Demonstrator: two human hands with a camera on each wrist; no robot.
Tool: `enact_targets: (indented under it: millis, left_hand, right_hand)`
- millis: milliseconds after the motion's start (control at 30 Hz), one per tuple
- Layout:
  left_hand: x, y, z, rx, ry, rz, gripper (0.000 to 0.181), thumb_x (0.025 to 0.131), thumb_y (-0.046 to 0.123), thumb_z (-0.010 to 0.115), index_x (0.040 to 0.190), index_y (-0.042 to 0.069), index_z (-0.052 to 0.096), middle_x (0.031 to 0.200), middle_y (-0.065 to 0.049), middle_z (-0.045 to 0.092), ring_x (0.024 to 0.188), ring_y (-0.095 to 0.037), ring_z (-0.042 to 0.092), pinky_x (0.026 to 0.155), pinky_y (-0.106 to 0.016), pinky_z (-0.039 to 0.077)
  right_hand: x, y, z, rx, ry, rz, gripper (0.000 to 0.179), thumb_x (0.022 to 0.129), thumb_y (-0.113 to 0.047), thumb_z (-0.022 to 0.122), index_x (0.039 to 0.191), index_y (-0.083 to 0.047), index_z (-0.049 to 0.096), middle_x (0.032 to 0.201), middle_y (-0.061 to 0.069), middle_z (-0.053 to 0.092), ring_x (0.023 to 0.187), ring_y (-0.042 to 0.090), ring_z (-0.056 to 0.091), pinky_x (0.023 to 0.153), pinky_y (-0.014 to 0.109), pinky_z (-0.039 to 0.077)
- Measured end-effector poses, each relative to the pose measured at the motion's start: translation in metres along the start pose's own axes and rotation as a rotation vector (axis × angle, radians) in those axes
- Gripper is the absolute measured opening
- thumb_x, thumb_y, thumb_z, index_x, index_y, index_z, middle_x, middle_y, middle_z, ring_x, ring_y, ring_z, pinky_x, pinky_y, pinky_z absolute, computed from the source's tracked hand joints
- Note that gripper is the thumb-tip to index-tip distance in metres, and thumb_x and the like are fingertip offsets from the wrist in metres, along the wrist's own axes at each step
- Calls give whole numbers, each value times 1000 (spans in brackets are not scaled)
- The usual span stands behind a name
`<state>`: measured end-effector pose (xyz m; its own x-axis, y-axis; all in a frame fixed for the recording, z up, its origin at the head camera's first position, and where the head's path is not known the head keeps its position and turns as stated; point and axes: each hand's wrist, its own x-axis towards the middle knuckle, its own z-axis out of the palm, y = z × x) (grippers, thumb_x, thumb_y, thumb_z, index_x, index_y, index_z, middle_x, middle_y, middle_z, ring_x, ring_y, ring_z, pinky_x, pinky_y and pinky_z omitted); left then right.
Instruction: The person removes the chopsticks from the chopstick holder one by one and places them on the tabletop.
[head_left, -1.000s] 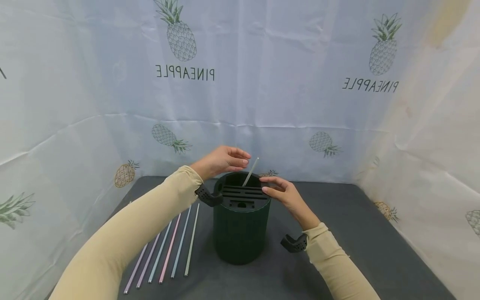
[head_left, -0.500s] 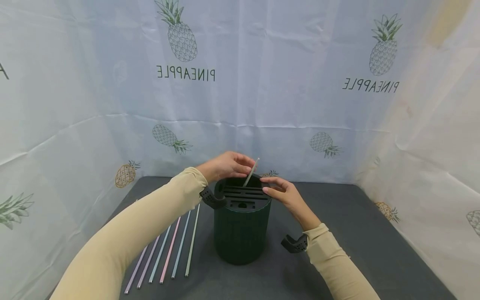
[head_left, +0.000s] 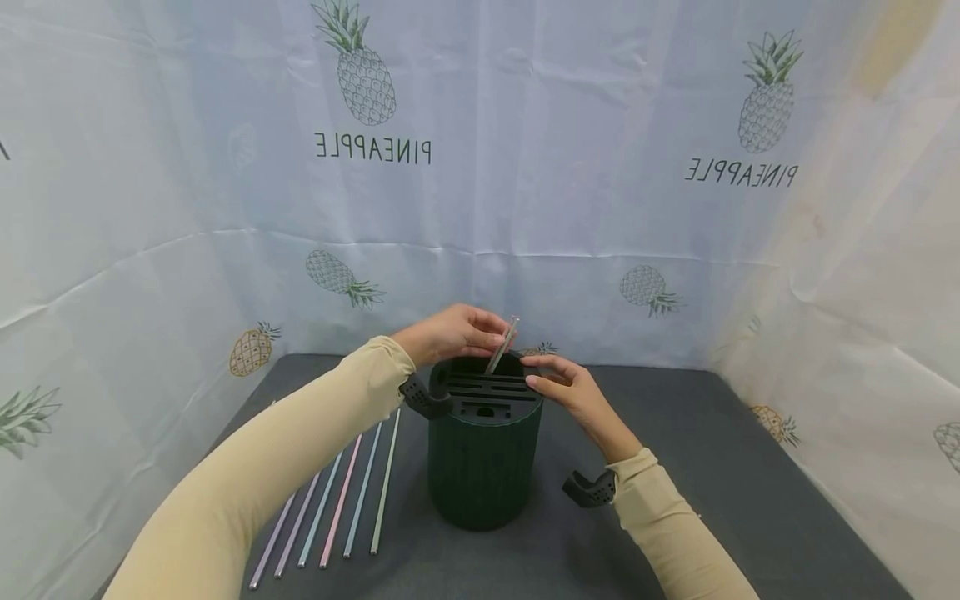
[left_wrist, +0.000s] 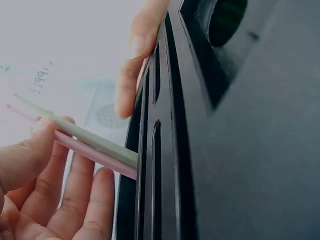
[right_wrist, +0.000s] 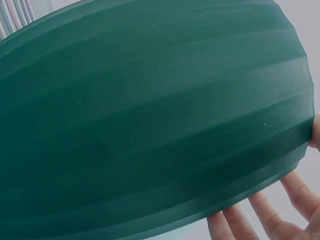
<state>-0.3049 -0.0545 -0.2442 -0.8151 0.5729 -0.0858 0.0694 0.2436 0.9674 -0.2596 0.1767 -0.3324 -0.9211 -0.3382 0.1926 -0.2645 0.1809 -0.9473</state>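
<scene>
A dark green utensil holder (head_left: 482, 475) with a black slotted top (head_left: 491, 387) stands upright on the table. A pale green chopstick (left_wrist: 97, 140) and a pink chopstick (left_wrist: 95, 156) lean out of its open rear compartment, their lower ends hidden inside. My left hand (head_left: 459, 332) pinches the chopsticks above the rim between thumb and fingers. On the holder's right rim rests my right hand (head_left: 573, 393). Its thumb lies on the top edge, and its nearly straight fingers (right_wrist: 267, 215) touch the side in the right wrist view.
Several pastel chopsticks (head_left: 343, 504) lie in a spread row on the dark table (head_left: 697, 492), left of the holder and partly under my left forearm. White cloth (head_left: 570, 183) printed with pineapples hangs behind and along both sides.
My left hand has come down and to the right from above the holder and now pinches the chopsticks. The right hand and holder have barely moved.
</scene>
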Motion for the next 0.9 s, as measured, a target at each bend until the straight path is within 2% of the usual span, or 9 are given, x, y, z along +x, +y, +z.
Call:
enact_targets:
  millis: [100,233,333,433,567,700,800,900]
  left_hand:
    - [-2,0,-2,-30,47,20,30,95,4,59,124,-3,61,133,-15,59,118,-26,60,100,-38,51]
    - [-7,6,-8,-110,100,82,28,94,3,60,121,-5,61,127,-14,62,108,-21,63,100,-40,51]
    - [-13,16,-15,-186,142,158,22,94,2,60,116,-3,62,116,-10,66,104,-20,64,99,-40,51]
    - [-23,30,-25,-279,197,240,14,94,0,60,105,4,67,103,-4,68,100,-20,64,97,-38,53]
    - [-40,50,-42,-429,257,370,19,93,-3,58,92,12,71,94,-1,69,91,-17,66,89,-33,56]
    - [-62,65,-63,-585,313,490,18,92,-3,60,92,10,71,90,-2,70,84,-15,67,82,-28,58]
    - [-79,68,-80,-682,359,551,14,90,-3,63,96,7,71,88,-4,70,80,-16,67,76,-27,59]
    - [-94,63,-97,-738,407,568,14,88,-2,65,97,6,72,87,-5,70,78,-16,67,70,-26,58]
  right_hand:
    - [0,0,1,3,-2,2,45,94,-30,64,135,-12,55,149,7,43,128,30,49,108,53,39]
    - [1,1,1,4,-3,3,45,95,-30,64,135,-13,55,150,7,41,128,29,50,107,53,40]
    - [1,1,1,4,-2,-1,44,95,-30,63,135,-13,56,151,8,40,127,28,51,108,53,39]
    - [0,1,1,0,0,-9,43,95,-29,64,134,-13,56,152,8,39,126,27,51,108,53,39]
    - [-2,1,1,-9,0,-18,43,95,-28,63,134,-14,56,151,5,40,125,26,51,107,53,39]
    - [-2,0,1,-12,-4,-24,43,95,-28,63,134,-13,56,150,4,41,127,28,50,107,54,40]
    - [-3,-1,0,-11,-7,-28,43,95,-27,63,135,-13,56,150,4,42,129,30,49,107,54,39]
    - [-3,-1,0,-8,-9,-31,43,95,-26,63,135,-12,55,151,7,41,131,31,47,108,55,39]
